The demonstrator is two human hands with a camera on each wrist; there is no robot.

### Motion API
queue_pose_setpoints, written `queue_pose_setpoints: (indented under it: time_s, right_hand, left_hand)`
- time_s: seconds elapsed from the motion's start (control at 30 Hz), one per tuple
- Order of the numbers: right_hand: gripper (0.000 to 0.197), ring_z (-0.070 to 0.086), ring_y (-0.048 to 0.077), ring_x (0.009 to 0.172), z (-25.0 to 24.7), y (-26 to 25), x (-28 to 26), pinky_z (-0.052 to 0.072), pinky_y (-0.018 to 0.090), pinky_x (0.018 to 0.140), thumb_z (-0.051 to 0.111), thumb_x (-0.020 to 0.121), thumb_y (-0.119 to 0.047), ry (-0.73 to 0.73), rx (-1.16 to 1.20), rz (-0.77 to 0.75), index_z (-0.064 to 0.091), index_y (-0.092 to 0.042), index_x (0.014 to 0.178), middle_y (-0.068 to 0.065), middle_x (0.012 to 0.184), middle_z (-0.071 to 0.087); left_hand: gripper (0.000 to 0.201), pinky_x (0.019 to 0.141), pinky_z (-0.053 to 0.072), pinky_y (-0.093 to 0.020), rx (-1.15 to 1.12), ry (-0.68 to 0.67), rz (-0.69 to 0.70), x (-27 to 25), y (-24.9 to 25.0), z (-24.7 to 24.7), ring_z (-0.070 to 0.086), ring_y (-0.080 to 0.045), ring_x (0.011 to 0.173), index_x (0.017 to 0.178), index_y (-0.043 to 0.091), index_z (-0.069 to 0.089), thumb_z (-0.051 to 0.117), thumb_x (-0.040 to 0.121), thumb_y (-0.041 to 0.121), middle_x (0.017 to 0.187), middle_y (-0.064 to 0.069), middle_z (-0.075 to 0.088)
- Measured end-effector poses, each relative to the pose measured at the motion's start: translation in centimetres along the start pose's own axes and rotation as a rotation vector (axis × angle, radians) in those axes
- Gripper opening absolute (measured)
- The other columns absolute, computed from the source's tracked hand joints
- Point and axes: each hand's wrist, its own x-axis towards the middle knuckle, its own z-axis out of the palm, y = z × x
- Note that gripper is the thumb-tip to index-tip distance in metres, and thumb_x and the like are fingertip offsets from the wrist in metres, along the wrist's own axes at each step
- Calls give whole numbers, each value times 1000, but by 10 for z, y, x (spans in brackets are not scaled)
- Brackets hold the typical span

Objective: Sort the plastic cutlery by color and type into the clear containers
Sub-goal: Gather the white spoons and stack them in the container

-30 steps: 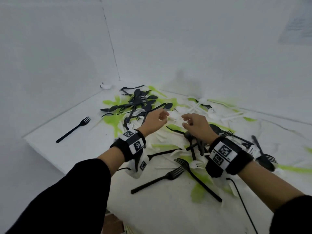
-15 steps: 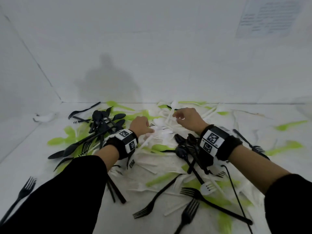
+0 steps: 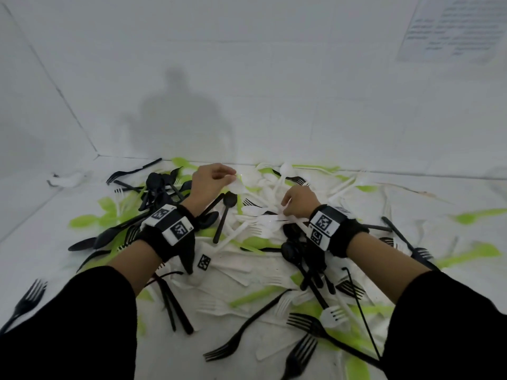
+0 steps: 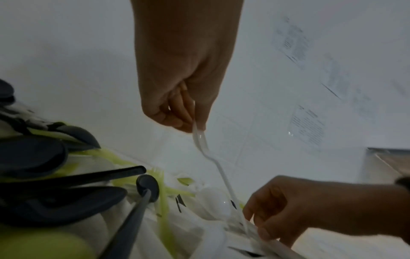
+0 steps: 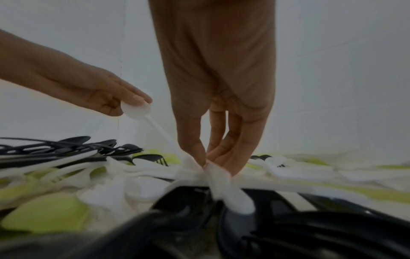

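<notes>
A heap of black, white and lime-green plastic cutlery covers the white table. My left hand is raised over the far middle of the heap and pinches the bowl of a white spoon, whose handle slants down toward my right hand. My right hand is down on the heap and pinches the end of a white piece of cutlery lying across black forks. No clear container shows plainly in the head view.
Black spoons are bunched at the left of the heap. Loose black forks lie near the front edge. The white walls meet in a corner close behind the table. A printed sheet hangs on the wall at upper right.
The head view has swung right and down onto the heap. My left hand has lifted with a white spoon pinched in it. My right hand has dropped closer to me, onto white cutlery.
</notes>
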Motion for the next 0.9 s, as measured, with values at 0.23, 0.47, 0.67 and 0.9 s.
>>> queue_pose_setpoints:
  time_s: [0.23, 0.47, 0.67, 0.9]
  right_hand:
    - [11, 53, 30, 75, -10, 6, -5, 50, 37, 66, 45, 89, -9, 143, 407, 63, 49, -5, 81, 12, 77, 49]
    - [21, 39, 18, 69, -29, -19, 1, 30, 21, 54, 50, 87, -20, 294, 439, -95, 50, -4, 74, 8, 73, 43]
    - [25, 42, 22, 66, -20, -23, 18, 28, 21, 50, 57, 83, -17, 354, 319, -124, 45, -9, 62, 1, 57, 39]
    - [26, 55, 21, 84, 3, 0, 19, 40, 21, 55, 76, 73, -23, 10, 24, -61, 67, -2, 86, 1, 73, 52]
  left_hand:
    - [19, 74, 57, -27, -465, -18, -36, 1, 18, 2, 67, -13, 83, 104, 14, 62, 45, 98, 8, 96, -7, 56]
    - [20, 50, 37, -17, -29, 2, 83, 22, 16, 14, 52, 0, 49, 108, 20, 62, 59, 89, 18, 58, 13, 58]
    - [46, 69, 32, -30, 865, -538, -57, 15, -16, 30, 55, -27, 96, 75, 10, 50, 69, 76, 52, 88, -7, 55]
    - [60, 75, 36, -32, 970, -544, -99, 16, -18, 41, 52, -30, 105, 108, 3, 52, 74, 73, 45, 113, -13, 54]
